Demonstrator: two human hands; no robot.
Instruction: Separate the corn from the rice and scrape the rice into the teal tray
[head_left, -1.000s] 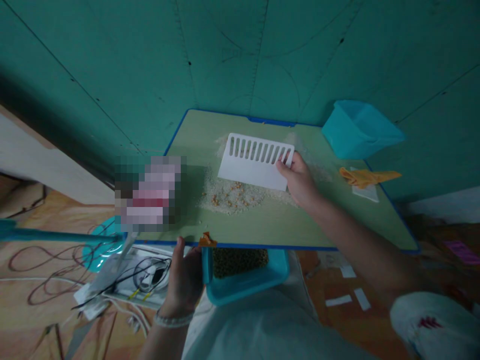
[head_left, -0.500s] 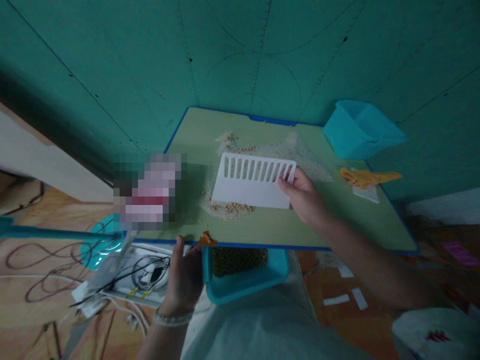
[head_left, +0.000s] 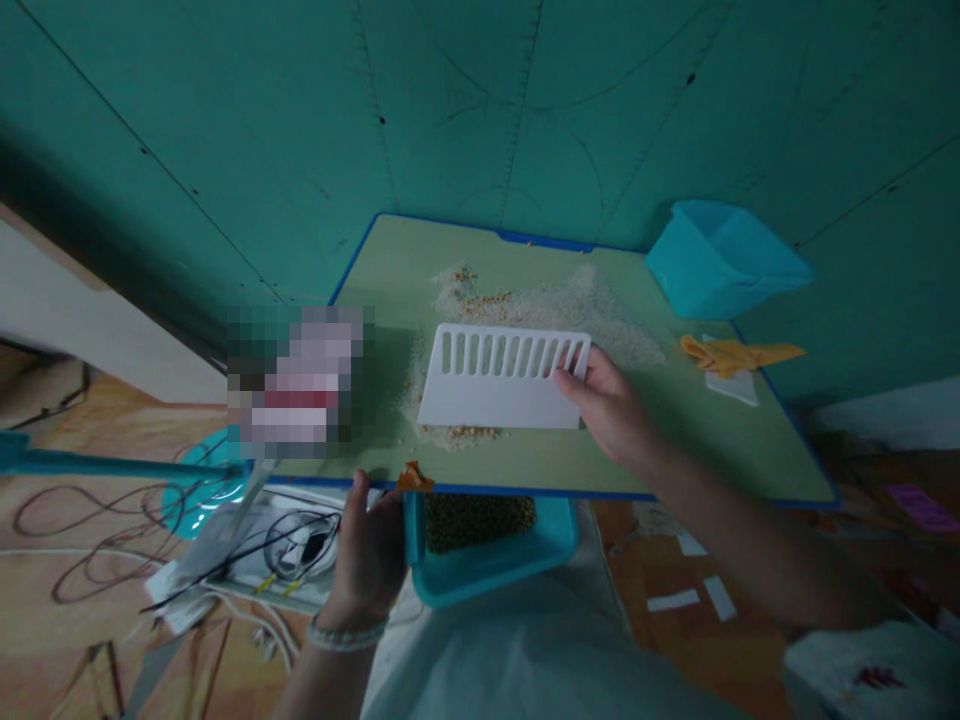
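Note:
My right hand (head_left: pixel 615 405) grips the right end of a white slotted plastic scraper (head_left: pixel 499 400), thumb in front. The scraper's lower edge is down at the table (head_left: pixel 720 450), behind a small pile of pale grains and yellow kernels (head_left: pixel 465 436). Below the front edge, my left hand (head_left: pixel 371 555) is at the left side of a teal tub (head_left: pixel 487 585), thumb pointing up; its fingers are partly hidden against the tub. Dark green grains (head_left: pixel 480 523) lie inside the tub. More pale grains (head_left: pixel 585 300) with kernels spread behind the scraper.
A second teal tub (head_left: pixel 720 260) stands at the table's back right, near a yellow cloth (head_left: pixel 739 355) on a white sheet. A blurred-out pinkish object (head_left: pixel 300 380) is at the left edge. An orange scrap (head_left: pixel 414 478) sits at the front edge. Cables (head_left: pixel 300 545) lie at lower left.
The scraper and my right hand have moved slightly toward the front edge, covering more of the near pile. My left hand and the tub stay in place.

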